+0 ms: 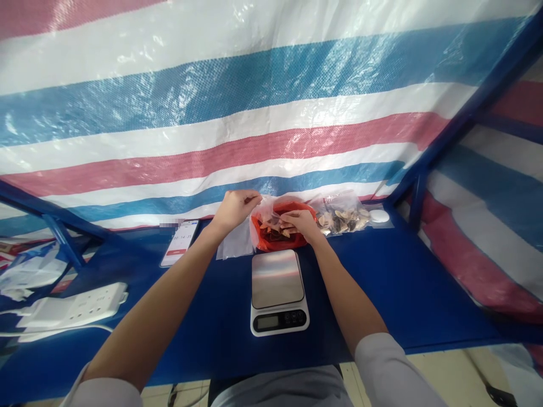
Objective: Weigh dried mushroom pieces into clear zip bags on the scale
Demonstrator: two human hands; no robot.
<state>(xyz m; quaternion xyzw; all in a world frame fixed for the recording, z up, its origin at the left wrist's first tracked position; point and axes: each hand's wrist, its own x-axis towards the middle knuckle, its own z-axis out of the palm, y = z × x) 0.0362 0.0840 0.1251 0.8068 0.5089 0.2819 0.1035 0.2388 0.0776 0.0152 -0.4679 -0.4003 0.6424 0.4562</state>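
One red bag (275,245) holding brown pieces (271,232) sits at mid-frame, one scale (278,280) just below it, one phone (180,243) left of centre, one bag of pale slices (345,219) right of centre. Two forearms angle inward from the lower edge: the left hand (235,212) pinches a clear plastic bag (267,204) above the red one; the right hand (302,221), fingers bent, reaches over its opening, its grip unclear.

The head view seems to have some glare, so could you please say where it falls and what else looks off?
Head view: white glare speckles the striped sheet; the scale mirrors coloured stripes on its plate; the clear bag is hard to trace; a patch beside the phone is pixelated.
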